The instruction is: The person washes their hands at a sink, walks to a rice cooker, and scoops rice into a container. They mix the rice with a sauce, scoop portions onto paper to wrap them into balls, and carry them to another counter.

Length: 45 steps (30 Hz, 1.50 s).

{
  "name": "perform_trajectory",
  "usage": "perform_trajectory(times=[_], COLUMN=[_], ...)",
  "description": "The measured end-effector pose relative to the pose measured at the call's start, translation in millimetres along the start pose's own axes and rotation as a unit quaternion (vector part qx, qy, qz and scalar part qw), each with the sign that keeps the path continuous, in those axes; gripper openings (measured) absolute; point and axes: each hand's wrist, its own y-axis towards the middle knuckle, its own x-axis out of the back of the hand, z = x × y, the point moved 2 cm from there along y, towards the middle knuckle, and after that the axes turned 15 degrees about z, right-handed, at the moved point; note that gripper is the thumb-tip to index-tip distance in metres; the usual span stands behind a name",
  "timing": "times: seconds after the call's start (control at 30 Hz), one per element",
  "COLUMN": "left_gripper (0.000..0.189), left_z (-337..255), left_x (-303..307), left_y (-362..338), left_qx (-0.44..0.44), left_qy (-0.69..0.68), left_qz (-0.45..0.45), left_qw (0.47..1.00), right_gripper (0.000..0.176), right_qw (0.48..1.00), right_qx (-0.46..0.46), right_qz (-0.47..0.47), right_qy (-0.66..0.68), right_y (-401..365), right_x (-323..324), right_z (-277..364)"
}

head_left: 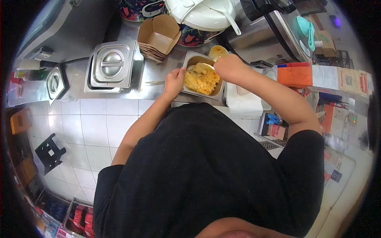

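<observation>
A deep steel pan (pixel 219 93) stands at the counter's front edge, partly filled with yellow rice (pixel 204 82) and paler chunks. The fingers of my left hand (pixel 174 82) are closed on the pan's left rim. Over its right side, my right hand (pixel 230 68) is curled into a fist around a spoon (pixel 207 66); the handle is hidden in the hand, and the shiny bowl rests among the food. Just behind that fist is a small cup (pixel 218 51) with yellowish contents, partly covered by the hand.
Left of the pan are stacked brown paper trays (pixel 158 35), a knife (pixel 154 83) and a lidded steel container (pixel 111 65). A pot with a white lid (pixel 202 14) stands behind. White paper (pixel 242 101) lies right of the pan, near a large steel appliance (pixel 262 39).
</observation>
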Motion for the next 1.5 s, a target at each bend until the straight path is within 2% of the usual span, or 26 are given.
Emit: perform_trajectory(times=[0.13, 0.2, 0.23, 0.3, 0.33, 0.4, 0.47, 0.53, 0.57, 0.6, 0.67, 0.7, 0.73, 0.8, 0.83, 0.9, 1.07, 1.1, 1.13, 1.17, 1.2, 1.23, 1.27, 1.3, 1.37, 1.5], left_gripper=[0.038, 0.039, 0.039, 0.039, 0.039, 0.038, 0.038, 0.038, 0.038, 0.038, 0.038, 0.038, 0.038, 0.038, 0.038, 0.037, 0.036, 0.036, 0.036, 0.036, 0.036, 0.036, 0.036, 0.036, 0.036, 0.033], left_z=[6.8, 16.2, 20.8, 20.8, 20.5, 21.5, 16.6, 8.7, 5.3, 8.2, 11.8, 11.5, 11.9, 2.0, -3.3, -11.7, -8.8, -2.1, 6.1, 9.7, 12.8, 16.8, 18.1, 16.6, 9.9, 14.7], left_x=[1.8, -0.4, -2.1, -4.3, -4.7, -4.5, -5.5, -4.8, -4.7, -5.6, -6.4, -5.0, -3.5, -2.1, -1.3, -1.0, -5.0, -5.5, -5.2, -4.8, -3.8, -2.1, -2.3, -3.8, -3.8, -4.5], left_y=[1.6, 3.7, 5.0, 8.5, 7.9, 4.7, 2.8, -4.0, -6.0, -5.4, -4.5, -5.4, -6.7, -11.9, -14.6, -17.7, -13.9, -10.3, -6.7, -5.3, -4.2, -3.6, -3.7, -5.8, -6.6, -7.9], left_qx=[-0.018, -0.03, -0.039, -0.051, -0.046, -0.036, -0.04, -0.01, 0.018, 0.019, -0.016, -0.016, 0.003, 0.021, 0.036, 0.051, -0.021, -0.023, -0.027, -0.03, -0.033, -0.021, -0.007, -0.008, -0.02, 0.012], left_qy=[0.021, 0.052, 0.025, -0.002, -0.008, -0.012, -0.036, -0.019, -0.003, -0.001, -0.025, -0.023, -0.013, -0.002, 0.0, 0.0, 0.022, 0.022, -0.012, -0.048, -0.047, -0.038, -0.028, -0.027, -0.042, -0.075], left_qz=[-0.028, -0.034, -0.028, -0.021, -0.027, -0.033, -0.029, -0.021, -0.013, -0.014, -0.019, -0.02, -0.021, -0.019, -0.013, -0.01, -0.015, -0.012, -0.006, 0.0, 0.002, -0.006, -0.013, -0.009, -0.02, 0.012], left_qw=[0.999, 0.998, 0.999, 0.998, 0.999, 0.999, 0.998, 1.0, 1.0, 1.0, 0.999, 0.999, 1.0, 1.0, 0.999, 0.999, 0.999, 0.999, 1.0, 0.998, 0.998, 0.999, 0.999, 1.0, 0.999, 0.997], right_gripper=[0.019, 0.024, 0.024, 0.03, 0.03, 0.028, 0.028, 0.021, 0.021, 0.021, 0.024, 0.027, 0.027, 0.029, 0.029, 0.031, 0.029, 0.029, 0.029, 0.03, 0.03, 0.028, 0.027, 0.027, 0.019, 0.016], right_qw=[0.992, 0.958, 0.957, 0.887, 0.887, 0.737, 0.712, 0.551, 0.518, 0.517, 0.282, 0.194, 0.193, 0.012, 0.012, -0.115, -0.105, 0.151, 0.396, 0.653, 0.653, 0.793, 0.899, 0.897, 0.948, 0.958], right_qx=[-0.016, 0.024, 0.024, 0.055, 0.055, -0.054, -0.025, -0.014, -0.036, -0.033, 0.024, 0.049, 0.051, 0.078, 0.078, 0.1, 0.048, 0.007, -0.035, -0.091, -0.092, -0.094, -0.094, -0.098, -0.105, -0.135], right_qz=[0.056, 0.078, 0.08, -0.054, -0.054, 0.113, 0.091, 0.088, 0.085, 0.086, 0.113, 0.114, 0.113, 0.092, 0.092, 0.033, -0.007, -0.023, -0.038, -0.071, -0.074, -0.079, -0.078, -0.08, 0.022, -0.004], right_qy=[0.113, 0.273, 0.277, 0.455, 0.455, 0.664, 0.696, 0.83, 0.85, 0.851, 0.952, 0.973, 0.973, 0.993, 0.993, 0.988, 0.993, 0.988, 0.917, 0.748, 0.748, 0.597, 0.421, 0.423, 0.299, 0.253], right_y=[5.9, -1.5, -2.0, -1.8, -2.4, -10.7, -9.6, -4.3, -1.7, -1.4, -0.6, -1.1, -4.3, -12.5, -16.9, -22.6, -3.1, 2.7, 7.8, 12.1, 11.6, 9.7, 2.5, -11.1, -36.3, -30.5], right_x=[-48.0, -62.6, -83.2, -112.2, -117.6, -119.8, -121.5, -120.1, -113.5, -111.2, -108.3, -112.7, -114.1, -116.5, -118.8, -121.0, -112.0, -107.1, -102.6, -97.4, -95.9, -90.8, -78.5, -63.0, -29.7, -28.9], right_z=[0.3, -4.5, -6.0, -8.2, -7.8, 11.7, 29.8, 45.6, 54.2, 58.2, 68.2, 69.9, 69.7, 71.6, 73.6, 75.1, 68.7, 67.6, 64.1, 60.1, 57.3, 53.7, 52.3, 50.6, 47.1, 50.8])
